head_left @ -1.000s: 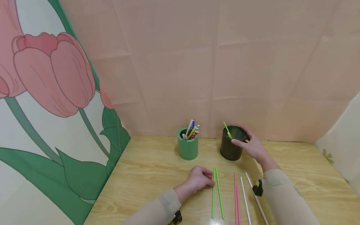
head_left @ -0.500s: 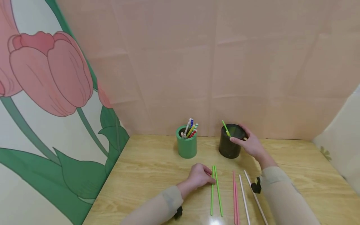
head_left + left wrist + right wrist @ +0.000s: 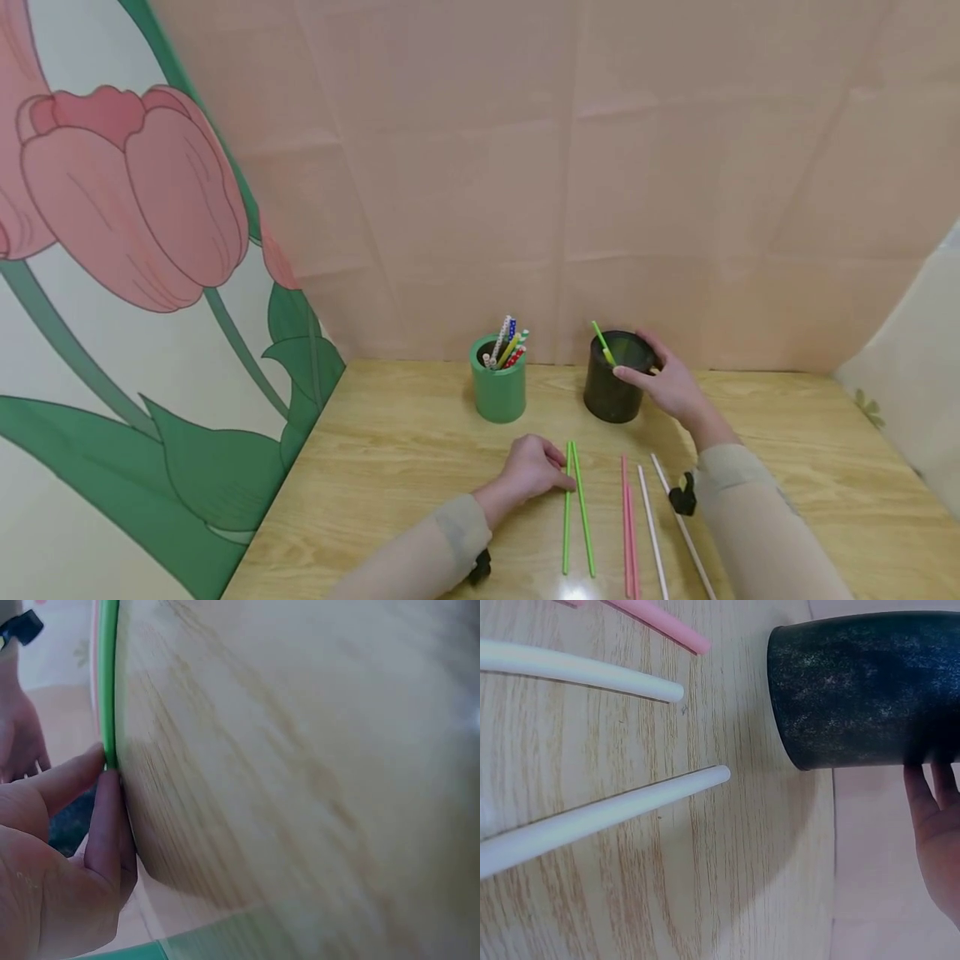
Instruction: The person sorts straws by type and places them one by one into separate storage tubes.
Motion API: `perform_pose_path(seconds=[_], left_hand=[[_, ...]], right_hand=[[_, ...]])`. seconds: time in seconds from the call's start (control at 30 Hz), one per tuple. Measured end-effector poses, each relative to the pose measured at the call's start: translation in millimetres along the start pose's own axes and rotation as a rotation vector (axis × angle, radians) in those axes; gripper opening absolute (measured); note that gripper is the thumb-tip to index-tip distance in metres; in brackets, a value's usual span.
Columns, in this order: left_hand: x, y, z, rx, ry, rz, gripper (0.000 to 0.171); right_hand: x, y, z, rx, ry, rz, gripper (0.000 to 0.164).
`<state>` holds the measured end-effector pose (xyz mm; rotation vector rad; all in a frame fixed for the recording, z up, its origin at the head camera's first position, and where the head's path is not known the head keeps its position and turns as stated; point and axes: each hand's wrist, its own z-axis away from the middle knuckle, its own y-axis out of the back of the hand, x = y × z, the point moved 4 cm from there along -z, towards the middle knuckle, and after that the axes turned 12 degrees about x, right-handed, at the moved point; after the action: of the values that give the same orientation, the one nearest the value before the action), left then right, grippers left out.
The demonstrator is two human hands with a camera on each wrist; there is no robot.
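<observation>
Worked over a wood table (image 3: pixel 390 446). Found a black cup (image 3: pixel 611 396) upright near its back edge, with a bright straw (image 3: pixel 602 340) leaning inside; judged it stiff, fairly light, best steadied round the upper wall. Saw a green cup (image 3: pixel 500 397) upright to its left, clearly apart, with patterned straws (image 3: pixel 501 338) inside. Grasped the black cup near its rim with the right hand (image 3: pixel 671 387) — thumb in front, fingers behind. Pinched a green straw (image 3: pixel 566 533) toward its far end with the left hand (image 3: pixel 528 468), flat on the table. Had a second green straw (image 3: pixel 586 525) just beside, pink straws (image 3: pixel 626 521) and white straws (image 3: pixel 651 525) farther right. Judged straws very light, smooth, prone to rolling, easily crushed — best taken by soft fingertip pinch.
</observation>
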<state>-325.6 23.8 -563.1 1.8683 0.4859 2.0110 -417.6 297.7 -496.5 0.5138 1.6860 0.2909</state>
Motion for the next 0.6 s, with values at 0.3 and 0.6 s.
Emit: perform_pose_path(seconds=[0.3, 0.6], left_hand=[[3.0, 0.5, -1.5, 0.014, -0.048, -0.039, 0.029], [7.4, 1.7, -3.8, 0.006, -0.072, -0.148, 0.026]], right_hand=[[0.5, -1.3, -2.1, 0.0, 0.02, -0.012, 0.104], [0.5, -0.6, -0.9, -0.006, 0.012, -0.024, 0.103]])
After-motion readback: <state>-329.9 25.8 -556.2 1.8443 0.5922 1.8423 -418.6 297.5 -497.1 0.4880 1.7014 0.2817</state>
